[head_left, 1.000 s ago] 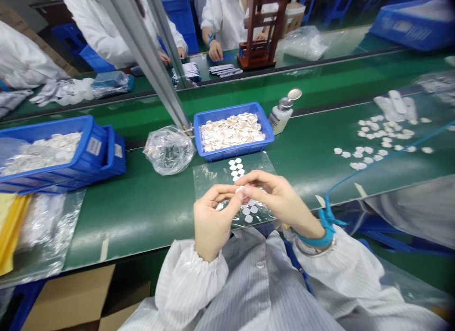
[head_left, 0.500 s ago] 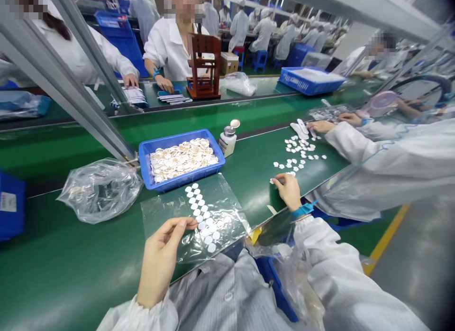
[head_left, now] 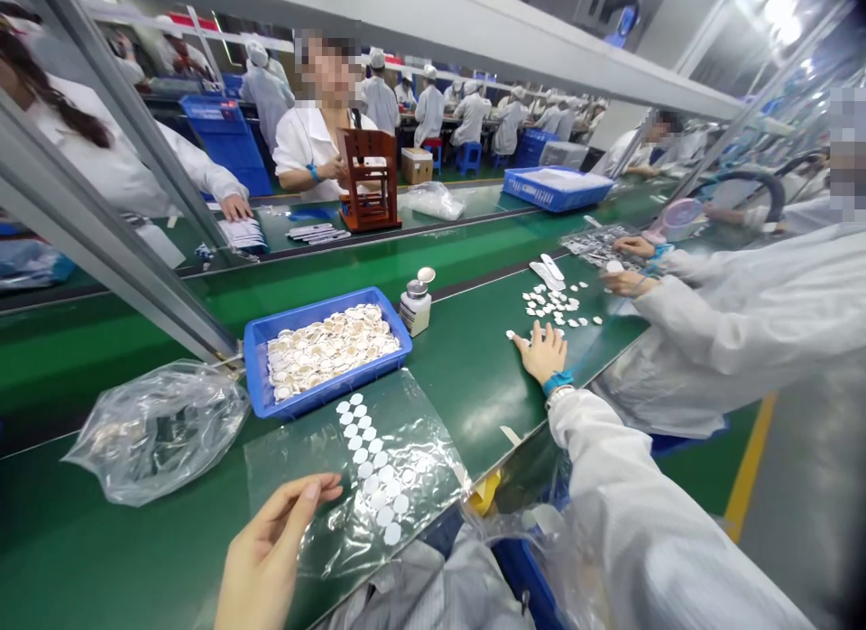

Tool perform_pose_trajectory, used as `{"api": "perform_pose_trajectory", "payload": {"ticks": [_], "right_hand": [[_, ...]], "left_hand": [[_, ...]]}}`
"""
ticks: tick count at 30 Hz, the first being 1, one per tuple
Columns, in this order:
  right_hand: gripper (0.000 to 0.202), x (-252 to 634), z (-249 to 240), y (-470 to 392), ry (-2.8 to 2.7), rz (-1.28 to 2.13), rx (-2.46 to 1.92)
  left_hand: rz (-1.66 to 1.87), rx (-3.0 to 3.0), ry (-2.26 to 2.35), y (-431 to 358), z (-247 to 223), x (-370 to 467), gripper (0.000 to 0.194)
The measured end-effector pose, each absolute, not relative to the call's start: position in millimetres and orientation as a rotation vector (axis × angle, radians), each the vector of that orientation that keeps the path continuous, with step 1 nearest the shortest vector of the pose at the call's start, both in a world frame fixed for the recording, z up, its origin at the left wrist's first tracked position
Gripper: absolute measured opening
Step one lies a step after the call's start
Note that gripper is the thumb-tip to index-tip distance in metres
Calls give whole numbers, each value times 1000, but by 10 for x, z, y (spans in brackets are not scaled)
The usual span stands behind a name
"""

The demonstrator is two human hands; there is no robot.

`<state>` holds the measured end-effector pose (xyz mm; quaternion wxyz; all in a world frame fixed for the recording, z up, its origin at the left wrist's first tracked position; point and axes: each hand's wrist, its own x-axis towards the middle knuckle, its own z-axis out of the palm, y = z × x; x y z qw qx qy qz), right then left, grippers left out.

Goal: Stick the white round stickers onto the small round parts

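My right hand (head_left: 543, 352) rests with spread fingers over small white pieces (head_left: 539, 302) scattered on the green table (head_left: 466, 377). Over the left part of a clear plastic sheet (head_left: 426, 413) hovers my left hand (head_left: 274, 540), its thumb near the fingertips; whether it pinches anything is too small to tell. White round discs (head_left: 366, 469) lie in rows on that sheet, right of my left hand. Behind the sheet stands a blue tray (head_left: 329, 406) full of white and beige round pieces (head_left: 325, 346).
A white bottle (head_left: 415, 307) stands right of the tray. Left of it lies a crumpled plastic bag (head_left: 162, 427) beside a metal post (head_left: 169, 296). Another person's hands (head_left: 629, 282) work at the right. Across the table, a person handles a brown stand (head_left: 369, 180).
My right hand has gone from a pinch near the table edge to spread fingers over the scattered pieces. My left hand has drawn back from the discs. The view has tilted up.
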<state>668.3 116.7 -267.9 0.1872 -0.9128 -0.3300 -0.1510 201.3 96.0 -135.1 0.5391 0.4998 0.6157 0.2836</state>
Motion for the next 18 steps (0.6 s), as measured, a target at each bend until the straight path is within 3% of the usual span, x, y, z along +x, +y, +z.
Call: {"api": "perform_pose_trajectory", "payload": {"ticks": [4, 9, 13, 18], "right_hand": [[55, 6886, -2597, 1238, -842, -434, -2569], [58, 6759, -2364, 1260, -976, -451, -2379], [53, 6146, -2225, 1255, -1323, -302, -2073], [26, 4996, -2147, 1015, -1820, 138, -1625]], "left_hand": [[673, 1202, 1469, 959, -1371, 1962, 53], [744, 1237, 1459, 937, -1385, 1891, 49], [885, 1296, 1422, 995, -1399, 1850, 39], [1060, 1732, 1531, 1434, -1381, 1900, 30]]}}
